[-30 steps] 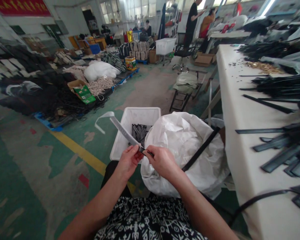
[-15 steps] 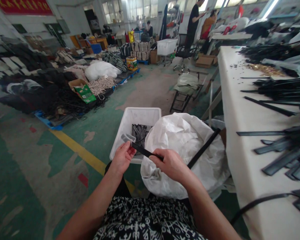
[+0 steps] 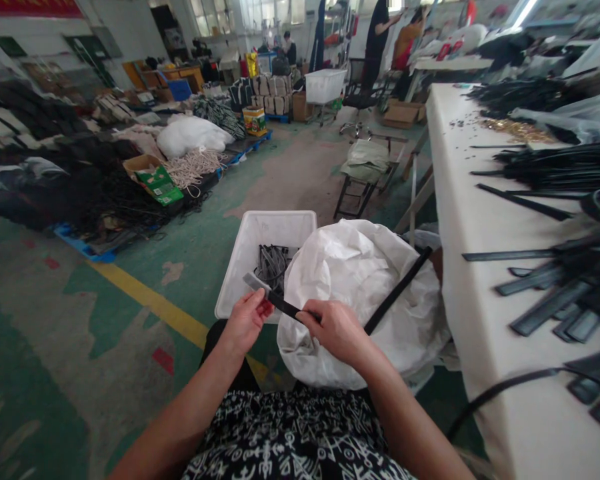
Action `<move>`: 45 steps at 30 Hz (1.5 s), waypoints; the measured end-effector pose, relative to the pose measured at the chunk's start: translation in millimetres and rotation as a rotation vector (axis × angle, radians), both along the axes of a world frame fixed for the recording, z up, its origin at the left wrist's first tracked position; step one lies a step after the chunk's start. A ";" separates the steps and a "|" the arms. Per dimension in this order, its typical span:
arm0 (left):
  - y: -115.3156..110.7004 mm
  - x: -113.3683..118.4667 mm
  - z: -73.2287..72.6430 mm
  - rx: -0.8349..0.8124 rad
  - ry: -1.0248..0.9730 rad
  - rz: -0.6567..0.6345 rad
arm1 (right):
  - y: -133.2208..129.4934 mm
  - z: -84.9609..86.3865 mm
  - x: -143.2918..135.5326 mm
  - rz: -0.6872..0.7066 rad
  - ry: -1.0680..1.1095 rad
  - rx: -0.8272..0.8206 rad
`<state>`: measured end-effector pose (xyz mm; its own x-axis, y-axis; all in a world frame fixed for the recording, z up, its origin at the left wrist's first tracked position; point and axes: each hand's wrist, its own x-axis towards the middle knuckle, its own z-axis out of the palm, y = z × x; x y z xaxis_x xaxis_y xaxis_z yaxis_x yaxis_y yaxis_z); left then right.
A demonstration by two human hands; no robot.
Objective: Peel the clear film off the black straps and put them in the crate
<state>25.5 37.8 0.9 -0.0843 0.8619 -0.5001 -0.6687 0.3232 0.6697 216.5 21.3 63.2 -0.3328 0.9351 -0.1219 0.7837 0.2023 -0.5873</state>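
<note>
Now that they have parted, the left hand (image 3: 245,321) and right hand (image 3: 338,328) pinch a flat black strip (image 3: 283,305), baring its middle.

The left arm (image 3: 183,403) and right arm (image 3: 407,410), both bare, reach forward and slant inward from the lower edge of the view. The left hand (image 3: 246,321) turns its palm inward, thumb extended on top in a pinch, fingers bent. The right hand (image 3: 334,328) shows its back, fingers curled in, near the left one but apart from it
</note>
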 end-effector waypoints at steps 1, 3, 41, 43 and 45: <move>-4.3 6.9 -2.2 -0.003 -0.018 -0.042 | 1.9 -2.7 -4.2 -0.014 -0.004 0.011; -13.3 21.7 -6.1 0.004 -0.052 -0.099 | 7.6 -8.3 -14.1 -0.035 0.004 0.014; 120.8 9.8 0.4 0.122 0.710 -0.609 | -2.6 -40.2 67.0 -0.516 -0.151 -0.109; 148.0 4.7 5.0 0.153 0.780 -0.539 | -2.9 -48.8 83.1 -0.573 -0.258 -0.128; 168.3 2.8 12.3 0.225 0.808 -0.502 | -2.5 -57.3 92.4 -0.579 -0.323 -0.155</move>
